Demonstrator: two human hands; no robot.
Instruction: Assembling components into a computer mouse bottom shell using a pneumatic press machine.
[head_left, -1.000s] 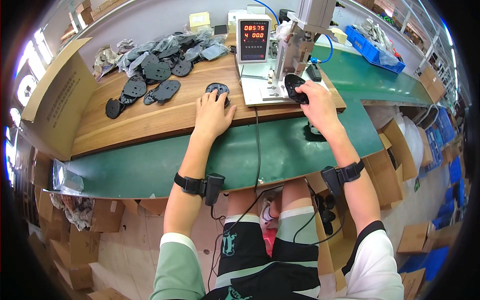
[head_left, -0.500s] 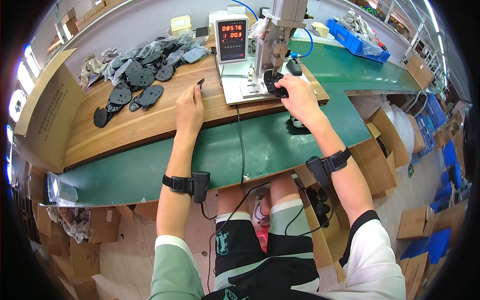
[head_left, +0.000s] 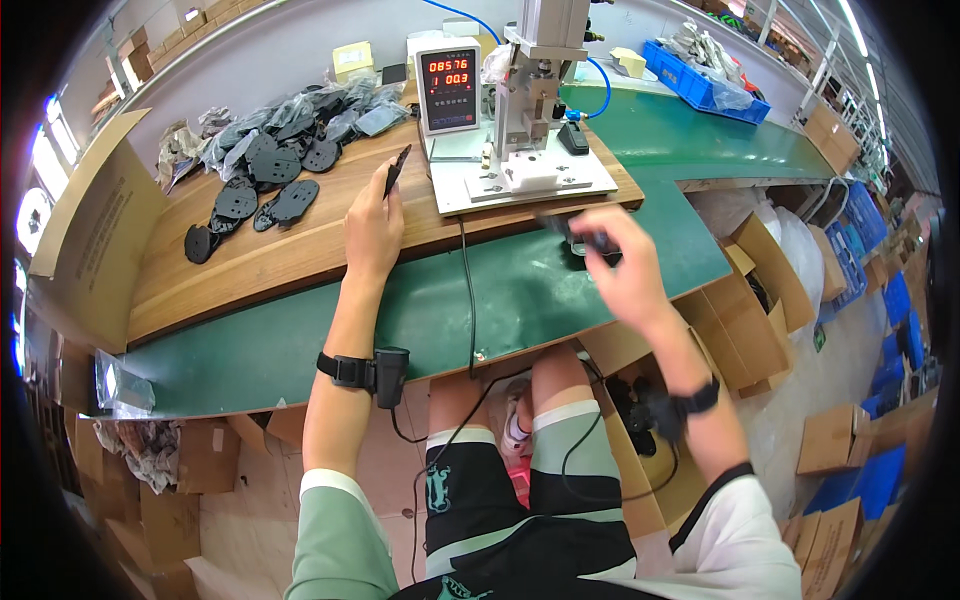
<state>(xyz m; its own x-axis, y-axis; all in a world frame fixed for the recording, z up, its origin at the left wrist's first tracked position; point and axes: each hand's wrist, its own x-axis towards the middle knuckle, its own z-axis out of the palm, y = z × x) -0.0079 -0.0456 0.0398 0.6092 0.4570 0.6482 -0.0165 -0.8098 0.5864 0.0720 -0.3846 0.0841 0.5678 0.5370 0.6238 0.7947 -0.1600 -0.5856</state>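
Pinched in my left hand (head_left: 373,228) is a thin black plastic part (head_left: 398,170), tilted upright above the wooden board's front edge. My right hand (head_left: 630,270) grips a black plastic piece (head_left: 600,243) over the green table, in front of the press; both hand and piece are smeared by motion. The bench press (head_left: 530,85) stands on a white base plate between and beyond my hands. No part lies on its white fixture block (head_left: 530,172). To the left, several flat rounded black parts (head_left: 272,160) lie on the wooden board (head_left: 330,215).
A counter with a red digital display (head_left: 448,88) stands left of the press. Clear plastic bags (head_left: 345,110) pile up behind the loose parts. A cardboard flap (head_left: 90,230) rises at far left. Open cartons (head_left: 745,310) sit below the table's right side. A cable (head_left: 467,290) crosses the front edge.
My right hand has drawn the black piece off the press fixture, toward me. My left hand has raised its part and turned it more upright.
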